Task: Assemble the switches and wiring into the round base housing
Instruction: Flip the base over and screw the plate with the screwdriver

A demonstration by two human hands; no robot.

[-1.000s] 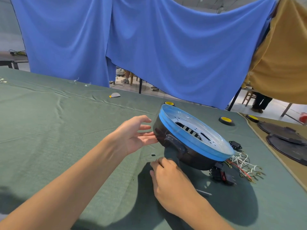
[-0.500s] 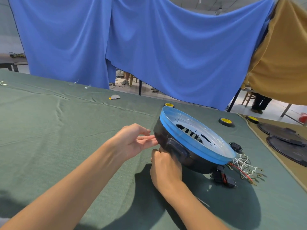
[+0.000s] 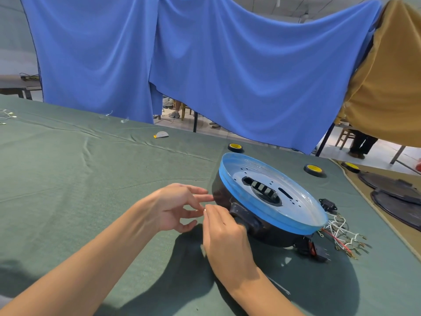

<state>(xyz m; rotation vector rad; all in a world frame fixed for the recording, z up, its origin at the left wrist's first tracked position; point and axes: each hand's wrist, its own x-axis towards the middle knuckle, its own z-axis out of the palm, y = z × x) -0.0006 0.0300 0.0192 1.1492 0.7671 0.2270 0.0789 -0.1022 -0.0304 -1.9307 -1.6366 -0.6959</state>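
Green cloth [image 3: 91, 179] w/ yellow tape rolls [image 3: 314, 170], blue drape [image 3: 227, 76] behind

Left hand [image 3: 177, 206] loosely spread, fingertips just beside the curled right hand [image 3: 225, 238]

I saw the round base housing [image 3: 268, 232] standing tilted near the table's [image 3: 114, 179] right edge. It was a black shell with a stubby handle lug on its near side, and its blue-filmed plate, slotted in the middle, faced up and towards me, the left side raised off the cloth. The switches [image 3: 315, 249], black with a touch of red, lay just under the housing's low right side, with another black part just behind it. The wiring [image 3: 341, 233], white and red leads with brass-coloured terminals, lay spread loose towards that right edge.
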